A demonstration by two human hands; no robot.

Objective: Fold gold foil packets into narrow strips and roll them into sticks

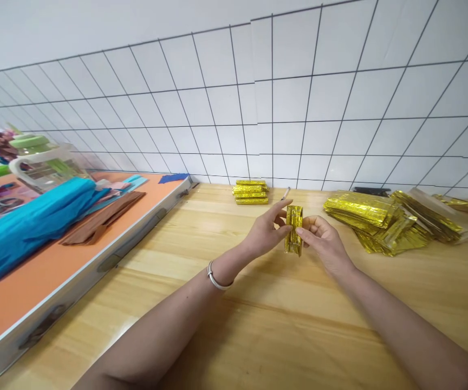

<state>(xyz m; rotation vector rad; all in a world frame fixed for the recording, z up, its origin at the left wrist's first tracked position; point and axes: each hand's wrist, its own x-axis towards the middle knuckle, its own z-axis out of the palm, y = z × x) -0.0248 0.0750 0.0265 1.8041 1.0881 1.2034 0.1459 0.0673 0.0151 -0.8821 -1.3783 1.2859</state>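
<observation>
The left hand (264, 234) and right hand (324, 244) each have their grip pinched on the foil (293, 227), held upright between them above the middle of the desk (258, 325). A stack (251, 193) of folded foils sits at the far edge beside a pen (285, 193); a loose heap (388, 222) lies toward the far right corner.

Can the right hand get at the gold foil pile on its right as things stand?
Probably yes: the gold foil pile lies close beside the right hand, only bare wooden table between. But it and the left hand both pinch a folded gold foil packet, so it isn't free.
</observation>
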